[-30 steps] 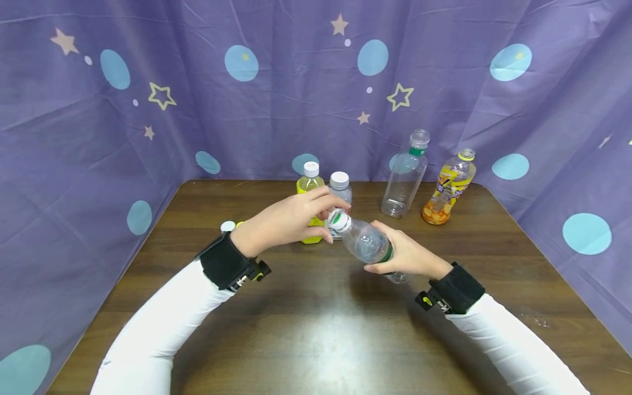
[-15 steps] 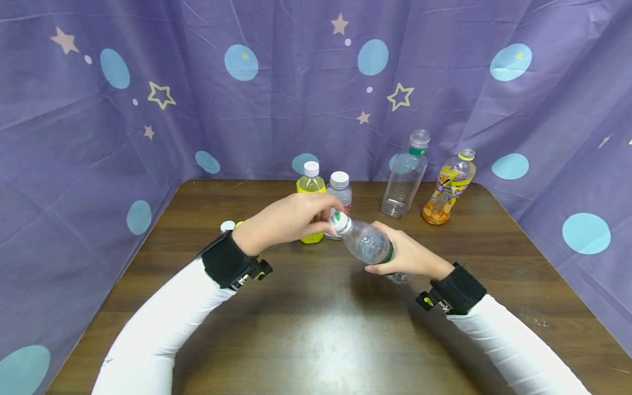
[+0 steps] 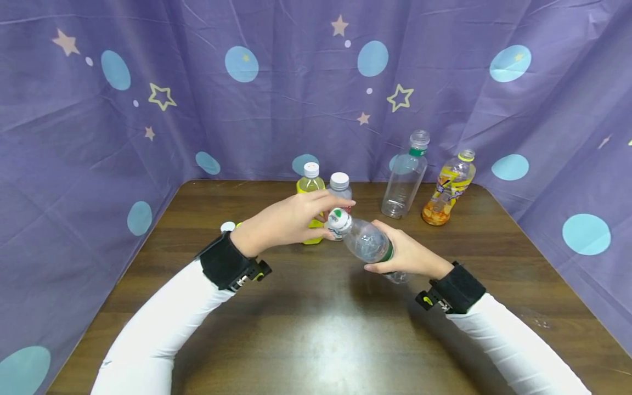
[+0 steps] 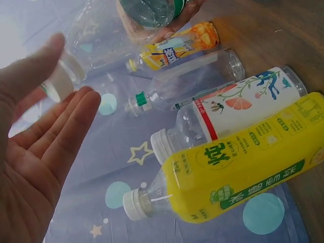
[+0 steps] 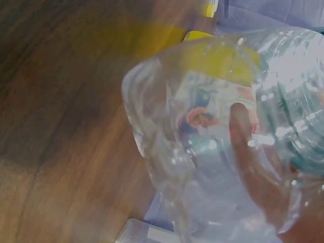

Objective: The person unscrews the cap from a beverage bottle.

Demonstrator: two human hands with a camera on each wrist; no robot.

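Note:
My right hand [image 3: 411, 255] grips a clear bottle with a green label [image 3: 367, 241] round its middle and holds it tilted above the table, its neck pointing left. The bottle's white cap [image 3: 338, 218] sits on the neck. My left hand [image 3: 291, 219] is at the cap with fingers stretched out over it and thumb below. In the left wrist view the left hand [image 4: 40, 136] shows straight fingers and an open palm, with the cap [image 4: 58, 83] just beyond them. The right wrist view is filled by the bottle [image 5: 202, 136], with a finger showing through it.
Behind the hands stand a yellow capped bottle [image 3: 311, 189] and a small clear capped bottle [image 3: 339, 184]. An uncapped tall clear bottle [image 3: 405, 178] and a yellow-orange bottle [image 3: 448, 189] stand at the back right. A loose white cap [image 3: 228, 225] lies on the wooden table [image 3: 316, 329]. Purple curtain surrounds it.
Half a second ago my left fingers were pinched round the cap; now they have spread and straightened over it. The right hand and bottle have barely moved.

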